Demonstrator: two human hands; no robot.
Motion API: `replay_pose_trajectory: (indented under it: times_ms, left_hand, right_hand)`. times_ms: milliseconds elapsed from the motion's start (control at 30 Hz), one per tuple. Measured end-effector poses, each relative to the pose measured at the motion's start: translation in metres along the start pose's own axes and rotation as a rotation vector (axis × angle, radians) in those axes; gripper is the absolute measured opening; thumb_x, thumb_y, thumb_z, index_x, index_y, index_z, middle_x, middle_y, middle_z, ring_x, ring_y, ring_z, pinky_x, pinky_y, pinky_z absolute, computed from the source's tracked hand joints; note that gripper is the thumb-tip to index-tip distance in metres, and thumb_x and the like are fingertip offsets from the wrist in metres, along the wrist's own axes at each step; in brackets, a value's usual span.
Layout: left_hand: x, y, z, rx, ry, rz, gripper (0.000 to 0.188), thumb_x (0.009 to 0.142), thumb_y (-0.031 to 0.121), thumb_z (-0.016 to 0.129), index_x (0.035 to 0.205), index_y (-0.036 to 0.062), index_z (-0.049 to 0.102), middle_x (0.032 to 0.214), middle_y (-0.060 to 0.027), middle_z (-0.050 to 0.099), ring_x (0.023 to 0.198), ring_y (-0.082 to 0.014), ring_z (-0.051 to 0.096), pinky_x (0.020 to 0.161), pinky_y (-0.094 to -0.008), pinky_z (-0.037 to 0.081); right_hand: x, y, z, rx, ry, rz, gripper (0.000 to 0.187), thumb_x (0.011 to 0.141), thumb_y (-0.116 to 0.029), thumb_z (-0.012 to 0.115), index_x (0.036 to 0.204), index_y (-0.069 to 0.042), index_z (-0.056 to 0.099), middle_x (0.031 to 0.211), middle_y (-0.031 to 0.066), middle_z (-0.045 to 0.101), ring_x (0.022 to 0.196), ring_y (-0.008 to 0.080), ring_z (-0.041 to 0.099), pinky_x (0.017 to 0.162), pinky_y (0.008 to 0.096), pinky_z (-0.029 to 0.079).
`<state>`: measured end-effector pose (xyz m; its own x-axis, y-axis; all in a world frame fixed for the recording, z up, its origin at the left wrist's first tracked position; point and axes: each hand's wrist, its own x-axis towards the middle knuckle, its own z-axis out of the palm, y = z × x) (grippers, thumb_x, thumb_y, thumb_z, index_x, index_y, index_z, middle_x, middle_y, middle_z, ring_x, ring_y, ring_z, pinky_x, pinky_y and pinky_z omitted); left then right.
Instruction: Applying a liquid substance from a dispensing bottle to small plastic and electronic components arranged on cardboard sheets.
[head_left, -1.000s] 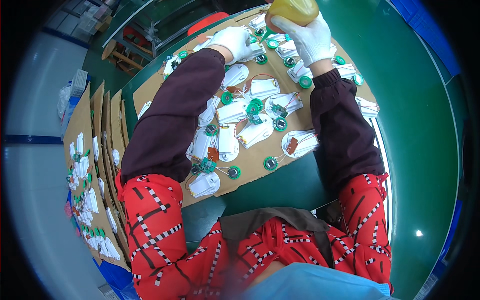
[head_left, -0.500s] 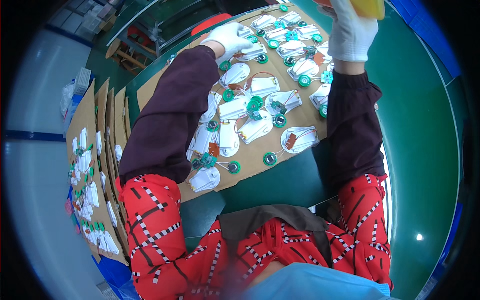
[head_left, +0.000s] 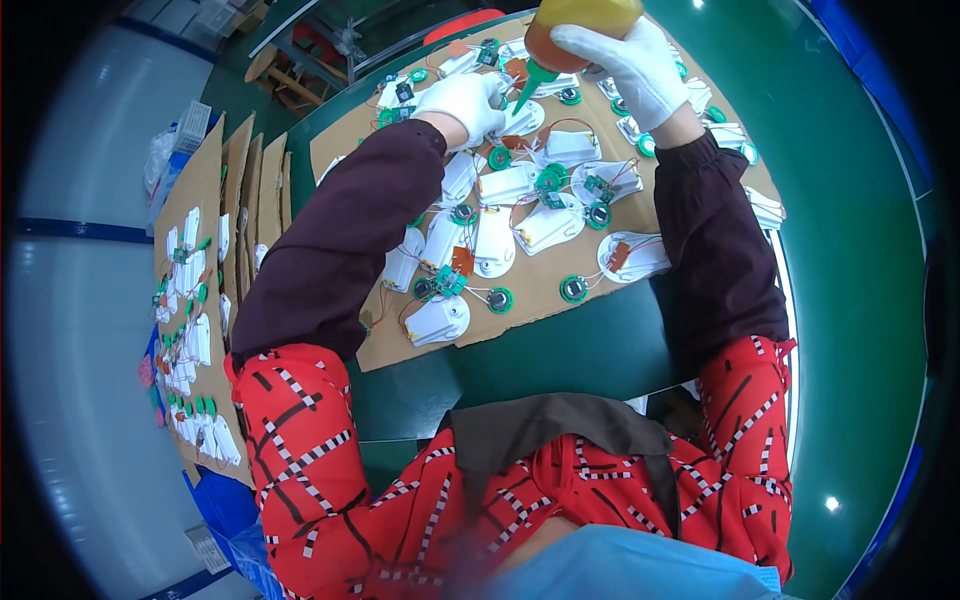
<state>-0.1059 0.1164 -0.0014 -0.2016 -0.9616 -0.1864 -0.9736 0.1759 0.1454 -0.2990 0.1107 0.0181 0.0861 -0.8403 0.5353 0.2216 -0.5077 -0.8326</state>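
Note:
My right hand [head_left: 648, 78], in a white glove, is wrapped round an amber squeeze bottle [head_left: 585, 25]. The bottle tilts down to the left, its green nozzle [head_left: 537, 80] pointing at a white plastic housing [head_left: 523, 119]. Beside that housing is my gloved left hand [head_left: 462, 104], its fingertips drawn together near the nozzle tip; what they hold is hidden. Under both hands a cardboard sheet [head_left: 400, 338] bears several white housings [head_left: 549, 224], wired to green-rimmed round parts [head_left: 574, 288] and small green circuit boards [head_left: 450, 281].
The cardboard lies on a green table [head_left: 835, 250]. More cardboard sheets [head_left: 243, 190] stand on edge at the left, the outermost carrying similar white parts [head_left: 187, 345]. Beyond the table are a wooden stool [head_left: 262, 62] and a red seat [head_left: 463, 26]. Blue bins [head_left: 222, 500] sit at lower left.
My right hand has brought the bottle left and down from the upper right, close to my left hand. My left hand has moved slightly nearer. The view has shifted a little.

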Motion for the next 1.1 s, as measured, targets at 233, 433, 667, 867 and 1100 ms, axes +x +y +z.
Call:
replay_pose_trajectory:
  times_ms: [233, 433, 667, 867, 1100]
  left_hand:
    - [0.005, -0.004, 0.008, 0.002, 0.005, -0.025, 0.025, 0.074, 0.023, 0.058, 0.086, 0.0024, 0.064, 0.081, -0.0147, 0.065, 0.077, -0.0251, 0.064, 0.073, -0.0322, 0.049]
    - [0.014, -0.031, 0.009, -0.282, -0.071, -0.112, 0.02, 0.076, 0.021, 0.058, 0.082, 0.002, 0.062, 0.078, -0.0081, 0.066, 0.066, -0.0145, 0.064, 0.061, -0.0259, 0.05]
    - [-0.006, -0.024, -0.003, -0.481, -0.168, -0.139, 0.021, 0.072, 0.019, 0.065, 0.083, 0.0021, 0.066, 0.077, -0.0075, 0.066, 0.065, -0.0144, 0.061, 0.064, -0.0256, 0.048]
    - [-0.004, -0.029, 0.004, -0.193, 0.026, -0.007, 0.023, 0.072, 0.02, 0.067, 0.087, 0.003, 0.068, 0.078, -0.0078, 0.066, 0.069, -0.0166, 0.06, 0.063, -0.0294, 0.048]
    - [-0.003, -0.037, 0.014, -0.131, 0.047, 0.029, 0.029, 0.072, 0.013, 0.063, 0.098, 0.0028, 0.067, 0.083, -0.0075, 0.066, 0.069, -0.0163, 0.061, 0.063, -0.029, 0.049]
  right_hand:
    - [0.0, -0.01, -0.015, -0.069, -0.095, 0.284, 0.055, 0.073, -0.022, 0.073, 0.121, -0.006, 0.051, 0.099, 0.0035, 0.061, 0.082, 0.0104, 0.059, 0.062, 0.0233, 0.049]
    - [-0.006, 0.012, -0.002, -0.074, -0.009, 0.127, 0.059, 0.071, -0.019, 0.076, 0.122, -0.004, 0.049, 0.104, 0.0052, 0.059, 0.09, 0.013, 0.059, 0.072, 0.0256, 0.05]
    - [-0.012, 0.028, 0.004, 0.016, -0.148, 0.183, 0.058, 0.071, -0.016, 0.076, 0.121, -0.003, 0.05, 0.111, 0.0082, 0.059, 0.1, 0.0165, 0.057, 0.087, 0.0294, 0.046]
    - [-0.015, 0.028, 0.006, -0.123, -0.162, 0.17, 0.056, 0.072, -0.019, 0.076, 0.12, -0.002, 0.051, 0.109, 0.0093, 0.06, 0.1, 0.018, 0.057, 0.088, 0.0301, 0.045]
    - [-0.019, 0.03, 0.007, 0.048, -0.195, 0.232, 0.054, 0.074, -0.015, 0.074, 0.121, -0.003, 0.05, 0.109, 0.0079, 0.059, 0.1, 0.0158, 0.056, 0.086, 0.0289, 0.046]
